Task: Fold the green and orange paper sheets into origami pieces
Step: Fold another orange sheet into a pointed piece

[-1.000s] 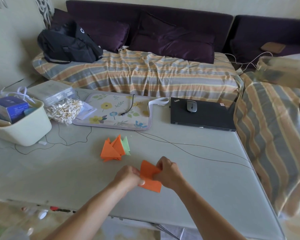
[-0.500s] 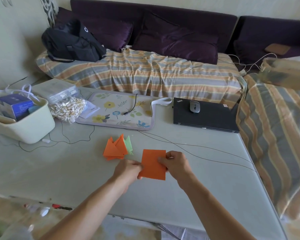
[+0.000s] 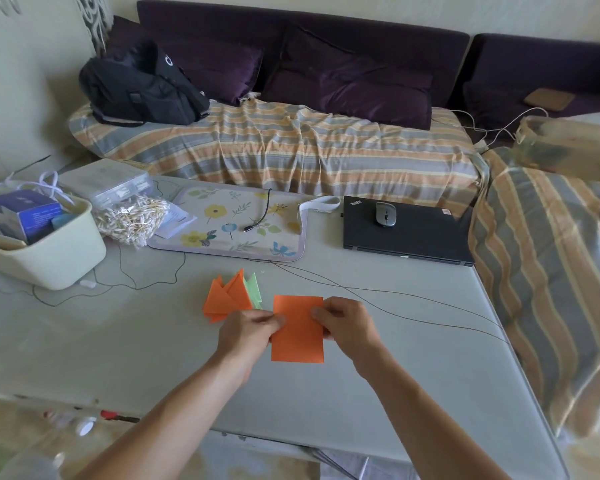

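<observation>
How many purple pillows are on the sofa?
2 that I can see: one purple pillow behind the black backpack, and a bigger purple pillow in the middle of the sofa. More could be hidden.

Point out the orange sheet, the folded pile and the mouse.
orange sheet (image 3: pixel 297 336): head view, middle of its flat face, between the hands.
folded pile (image 3: pixel 222 299): head view, front orange triangle.
mouse (image 3: pixel 385 213): head view, top shell, on the laptop (image 3: pixel 426 233) lid.

Purple sofa (image 3: pixel 326 46) behind pale table (image 3: pixel 118 341)
</observation>
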Available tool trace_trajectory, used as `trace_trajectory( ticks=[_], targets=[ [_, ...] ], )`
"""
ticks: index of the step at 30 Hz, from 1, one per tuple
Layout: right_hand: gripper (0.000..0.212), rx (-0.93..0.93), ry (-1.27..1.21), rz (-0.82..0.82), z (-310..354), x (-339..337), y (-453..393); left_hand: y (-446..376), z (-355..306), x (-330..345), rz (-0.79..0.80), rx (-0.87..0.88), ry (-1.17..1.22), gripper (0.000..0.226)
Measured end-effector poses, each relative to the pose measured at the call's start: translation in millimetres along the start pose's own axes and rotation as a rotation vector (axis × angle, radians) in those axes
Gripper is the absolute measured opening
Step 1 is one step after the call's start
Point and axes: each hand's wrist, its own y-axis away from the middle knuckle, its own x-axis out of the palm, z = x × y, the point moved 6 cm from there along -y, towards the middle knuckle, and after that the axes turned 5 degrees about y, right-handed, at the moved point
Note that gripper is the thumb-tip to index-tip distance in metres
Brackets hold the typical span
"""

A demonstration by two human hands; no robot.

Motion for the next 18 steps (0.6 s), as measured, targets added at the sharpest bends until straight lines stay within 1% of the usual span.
trace_trajectory(
  ticks=[2, 4, 5, 8, 11, 15, 18],
  targets=[
    [0.02, -0.003, -0.041, -0.024, 0.4, -2.5, 0.9, 0.3, -0.6, 1.6, -0.001, 0.01, 0.019, 0.015],
    [0.02, 0.002, -0.068, -0.079, 0.2, -6.6, 1.5, 0.4, -1.3, 5.6, 0.019, -0.001, 0.062, 0.007],
    [0.021, 0.004, -0.071, -0.107, 0.5, -8.8, 1.9, 1.7, -2.1, 7.4, 0.029, -0.018, 0.077, 0.007],
    [0.019, -0.022, -0.029, -0.162, 4.3, -13.5, 4.7, 2.4, 1.0, 11.1, 0.04, -0.098, 0.125, 0.02],
    [0.019, -0.084, -0.001, -0.145, 10.7, -13.5, 8.7, 2.0, 1.6, 12.1, 0.021, -0.116, 0.158, 0.023],
    [0.016, -0.235, 0.106, -0.097, 22.0, -6.5, 14.3, -0.1, 1.3, 11.6, 0.0, -0.107, 0.203, 0.025],
    [0.015, -0.282, 0.138, -0.052, 25.7, 0.4, 16.1, 1.6, -1.3, 13.1, 0.014, -0.088, 0.196, 0.025]
  ],
)
